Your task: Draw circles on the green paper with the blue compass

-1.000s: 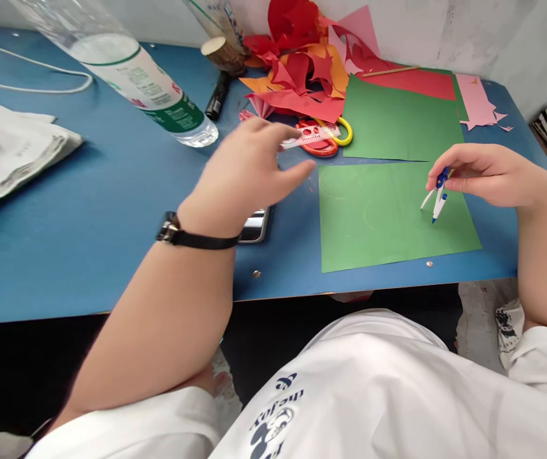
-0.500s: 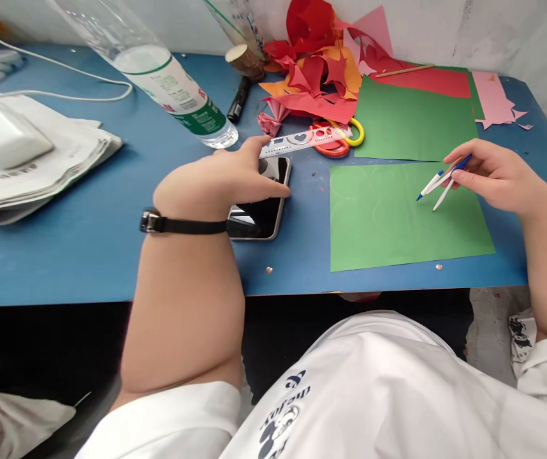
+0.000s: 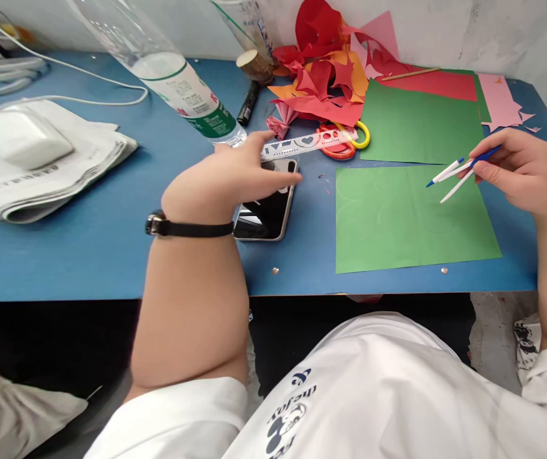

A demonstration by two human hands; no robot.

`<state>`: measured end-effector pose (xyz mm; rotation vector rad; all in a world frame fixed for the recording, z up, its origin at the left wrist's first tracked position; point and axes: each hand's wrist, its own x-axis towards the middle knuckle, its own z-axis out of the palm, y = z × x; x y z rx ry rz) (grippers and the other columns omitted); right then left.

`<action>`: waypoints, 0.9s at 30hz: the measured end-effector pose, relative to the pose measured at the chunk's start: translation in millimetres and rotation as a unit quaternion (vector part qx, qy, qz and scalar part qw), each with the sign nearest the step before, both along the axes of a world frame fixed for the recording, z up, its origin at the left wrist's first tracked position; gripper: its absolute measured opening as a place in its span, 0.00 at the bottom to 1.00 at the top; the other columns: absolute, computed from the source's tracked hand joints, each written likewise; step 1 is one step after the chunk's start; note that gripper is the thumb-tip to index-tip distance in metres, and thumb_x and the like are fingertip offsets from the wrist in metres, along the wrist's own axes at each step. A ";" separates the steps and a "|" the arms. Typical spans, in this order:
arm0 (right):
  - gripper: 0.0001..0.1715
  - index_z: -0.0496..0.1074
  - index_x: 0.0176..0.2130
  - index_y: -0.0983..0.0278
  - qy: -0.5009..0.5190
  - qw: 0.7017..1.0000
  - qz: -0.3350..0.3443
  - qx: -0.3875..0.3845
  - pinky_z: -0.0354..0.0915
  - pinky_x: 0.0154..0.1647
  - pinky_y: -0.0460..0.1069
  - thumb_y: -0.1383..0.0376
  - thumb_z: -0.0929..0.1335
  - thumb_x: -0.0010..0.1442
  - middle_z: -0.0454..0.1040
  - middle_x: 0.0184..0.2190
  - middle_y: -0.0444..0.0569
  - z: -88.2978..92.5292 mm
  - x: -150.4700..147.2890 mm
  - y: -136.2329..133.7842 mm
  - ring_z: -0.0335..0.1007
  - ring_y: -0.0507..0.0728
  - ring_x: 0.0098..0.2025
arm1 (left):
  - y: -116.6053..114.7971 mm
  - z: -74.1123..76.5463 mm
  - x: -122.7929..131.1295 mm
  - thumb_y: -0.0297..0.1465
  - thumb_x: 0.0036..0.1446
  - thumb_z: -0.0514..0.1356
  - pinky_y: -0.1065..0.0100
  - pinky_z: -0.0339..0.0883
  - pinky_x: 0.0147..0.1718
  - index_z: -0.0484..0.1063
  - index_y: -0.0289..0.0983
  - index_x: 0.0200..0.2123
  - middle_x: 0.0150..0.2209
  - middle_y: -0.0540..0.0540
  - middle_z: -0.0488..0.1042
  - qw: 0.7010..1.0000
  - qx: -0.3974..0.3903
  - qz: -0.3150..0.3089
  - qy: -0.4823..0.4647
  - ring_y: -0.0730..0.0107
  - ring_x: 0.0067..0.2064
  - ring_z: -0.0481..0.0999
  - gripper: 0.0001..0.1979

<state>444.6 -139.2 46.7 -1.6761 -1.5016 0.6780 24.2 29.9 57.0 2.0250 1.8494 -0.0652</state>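
My right hand (image 3: 525, 169) pinches a blue-and-white drawing compass (image 3: 456, 175), its two legs slanting down to the left over a light green sheet (image 3: 412, 223). Faint curved lines mark the sheet's left part. Above a dark-screened phone (image 3: 268, 213) my left hand (image 3: 240, 169) is open, thumb and forefinger apart; its other fingers are mostly hidden. Close to the forefinger lies the end of a clear stencil ruler (image 3: 292, 145); whether they touch I cannot tell. The ruler's far end rests on scissors (image 3: 363, 135) with yellow and red handles.
A tilted-looking water bottle (image 3: 192, 95) stands behind my left hand, near a black marker (image 3: 248, 105). Red and orange paper scraps (image 3: 324, 80) pile up at the back. A darker green sheet (image 3: 417, 124) lies behind the light one. Folded newspaper (image 3: 96, 150) bears a white box (image 3: 29, 137).
The compass has been lifted and turned slightly flatter as my right hand moved a little right and up. My left hand stays by the phone; the whole view has shifted slightly.
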 end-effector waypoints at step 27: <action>0.33 0.82 0.39 0.53 -0.001 0.988 0.154 0.025 0.87 0.44 0.64 0.36 0.91 0.62 0.89 0.40 0.51 -59.1 -32.4 3.4 0.85 0.64 0.40 | -53.7 -91.7 71.7 0.47 0.72 0.79 0.51 0.89 0.62 0.76 0.42 0.76 0.71 0.33 0.82 0.840 0.059 -0.400 -0.361 0.47 0.61 0.89 0.37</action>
